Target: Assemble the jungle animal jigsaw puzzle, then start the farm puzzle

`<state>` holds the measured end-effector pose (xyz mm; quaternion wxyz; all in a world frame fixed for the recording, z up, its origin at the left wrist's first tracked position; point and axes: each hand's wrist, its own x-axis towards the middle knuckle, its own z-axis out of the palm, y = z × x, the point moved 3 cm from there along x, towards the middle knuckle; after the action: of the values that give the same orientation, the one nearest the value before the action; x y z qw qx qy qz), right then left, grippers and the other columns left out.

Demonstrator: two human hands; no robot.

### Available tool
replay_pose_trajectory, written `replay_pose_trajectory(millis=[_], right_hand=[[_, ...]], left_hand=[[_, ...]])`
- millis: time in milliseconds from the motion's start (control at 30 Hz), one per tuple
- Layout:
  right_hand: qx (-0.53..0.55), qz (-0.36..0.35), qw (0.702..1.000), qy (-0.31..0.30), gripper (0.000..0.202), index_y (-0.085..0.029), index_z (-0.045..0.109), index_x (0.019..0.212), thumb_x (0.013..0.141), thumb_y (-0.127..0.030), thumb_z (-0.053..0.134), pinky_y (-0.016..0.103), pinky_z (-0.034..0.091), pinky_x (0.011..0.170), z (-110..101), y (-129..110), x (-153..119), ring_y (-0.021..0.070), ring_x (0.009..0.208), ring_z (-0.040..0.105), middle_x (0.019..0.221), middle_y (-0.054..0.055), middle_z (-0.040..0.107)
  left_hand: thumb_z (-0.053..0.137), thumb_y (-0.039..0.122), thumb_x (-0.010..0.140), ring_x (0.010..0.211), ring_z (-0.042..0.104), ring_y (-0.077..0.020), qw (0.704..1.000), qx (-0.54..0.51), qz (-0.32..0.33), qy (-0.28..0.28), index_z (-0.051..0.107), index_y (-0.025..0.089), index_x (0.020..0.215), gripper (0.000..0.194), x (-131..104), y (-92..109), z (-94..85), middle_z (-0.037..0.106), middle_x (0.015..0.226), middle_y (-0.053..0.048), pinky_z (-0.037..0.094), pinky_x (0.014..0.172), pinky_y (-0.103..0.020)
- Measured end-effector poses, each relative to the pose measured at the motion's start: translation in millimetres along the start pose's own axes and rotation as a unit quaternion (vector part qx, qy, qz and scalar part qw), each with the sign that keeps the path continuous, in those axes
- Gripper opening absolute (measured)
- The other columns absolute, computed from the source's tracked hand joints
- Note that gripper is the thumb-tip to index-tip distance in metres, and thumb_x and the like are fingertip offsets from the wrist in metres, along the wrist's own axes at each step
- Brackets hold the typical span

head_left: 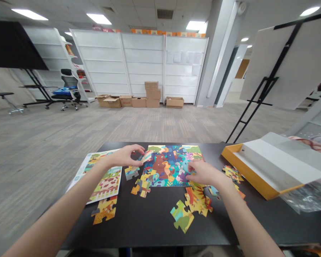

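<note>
One jigsaw piece, likely light stiff card, best held by edges, pinched in left hand fingers beside animal puzzle on desk; right hand fingers curled over puzzle, can't tell if gripping

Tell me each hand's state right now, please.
Left hand: holding a pale, flat, patterned jigsaw piece.
Right hand: curled over the multicoloured rectangular animal jigsaw; grip unclear.
</note>
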<state>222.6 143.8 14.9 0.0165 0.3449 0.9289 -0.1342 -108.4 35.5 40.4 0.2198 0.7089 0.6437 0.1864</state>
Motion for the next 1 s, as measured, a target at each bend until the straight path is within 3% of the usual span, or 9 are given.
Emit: replay_pose_trajectory(millis=[67,167,267,400,600,700,800,900,1000], right_hand=[[0.036,-0.047,0.998,0.036,0.022,-0.019,0.065,0.093,0.086,-0.041,0.067,0.03,0.044,0.074,-3,-9,0,0.0228,0.089,0.063,0.097,0.008,0.068],[0.125,-0.142,0.979,0.082,0.023,-0.02,0.064,0.101,0.089,-0.039,0.068,0.033,0.048,0.084,-4,-33,-2,0.022,0.097,0.062,0.105,0.007,0.067],[0.21,-0.202,0.948,0.127,0.042,-0.022,0.059,0.116,0.084,-0.044,0.075,0.038,0.051,0.088,2,-58,-4,0.0235,0.103,0.062,0.116,0.009,0.064],[0.274,-0.21,0.916,0.204,0.065,-0.023,0.049,0.132,0.079,-0.045,0.08,0.043,0.053,0.093,18,-75,-3,0.0268,0.112,0.062,0.13,0.012,0.059],[0.309,-0.176,0.892,0.279,0.037,-0.022,0.054,0.121,0.088,-0.034,0.069,0.033,0.057,0.069,30,-77,2,0.0198,0.084,0.068,0.111,0.009,0.068],[0.297,-0.168,0.888,0.309,0.013,-0.021,0.06,0.106,0.096,-0.026,0.054,0.029,0.052,0.066,25,-72,2,0.0167,0.074,0.065,0.092,0.005,0.07],[0.283,-0.16,0.894,0.31,0.016,-0.02,0.064,0.098,0.099,-0.027,0.049,0.026,0.045,0.061,17,-65,4,0.0135,0.062,0.058,0.075,0.001,0.065],[0.292,-0.141,0.906,0.271,0.023,-0.019,0.063,0.088,0.099,-0.035,0.05,0.025,0.035,0.054,12,-55,9,0.0116,0.054,0.046,0.063,-0.003,0.053],[0.342,-0.128,0.913,0.182,0.031,-0.019,0.057,0.076,0.097,-0.042,0.052,0.024,0.029,0.051,15,-46,16,0.0104,0.053,0.039,0.06,-0.005,0.043]], left_hand=[[0.073,0.052,0.073,0.125,0.059,-0.0262,0.993,-0.115,0.017,0.0,0.068,0.021,0.112,0.051,-7,19,11.7,0.061,0.14,-0.009,0.048,0.108,-0.039],[0.078,0.049,0.071,0.119,0.064,-0.0271,0.955,-0.295,0.021,-0.011,0.066,0.018,0.117,0.057,-14,40,36.5,0.065,0.136,-0.012,0.051,0.104,-0.041],[0.082,0.048,0.07,0.109,0.069,-0.0291,0.907,-0.419,0.007,0.051,0.066,0.014,0.119,0.062,-14,52,59.4,0.073,0.118,-0.014,0.054,0.098,-0.042],[0.087,0.043,0.065,0.101,0.071,-0.0277,0.866,-0.468,-0.035,0.171,0.07,0.011,0.108,0.056,-9,66,81.2,0.076,0.108,-0.013,0.056,0.093,-0.04],[0.092,0.039,0.06,0.093,0.074,-0.025,0.81,-0.529,-0.094,0.235,0.071,0.011,0.103,0.055,2,94,108.0,0.078,0.1,-0.012,0.06,0.082,-0.034],[0.092,0.043,0.06,0.085,0.074,-0.0228,0.815,-0.523,-0.113,0.224,0.072,0.011,0.099,0.053,6,96,116.9,0.078,0.093,-0.011,0.06,0.072,-0.03],[0.087,0.05,0.065,0.077,0.074,-0.021,0.832,-0.506,-0.107,0.202,0.074,0.011,0.092,0.048,6,92,117.3,0.078,0.087,-0.01,0.06,0.07,-0.03],[0.078,0.055,0.073,0.074,0.074,-0.0227,0.881,-0.43,-0.115,0.16,0.075,0.012,0.08,0.043,0,85,111.2,0.077,0.077,-0.009,0.06,0.07,-0.032],[0.076,0.051,0.076,0.076,0.075,-0.0241,0.922,-0.322,-0.116,0.179,0.074,0.014,0.083,0.038,-10,80,99.8,0.078,0.081,-0.009,0.058,0.068,-0.031]])
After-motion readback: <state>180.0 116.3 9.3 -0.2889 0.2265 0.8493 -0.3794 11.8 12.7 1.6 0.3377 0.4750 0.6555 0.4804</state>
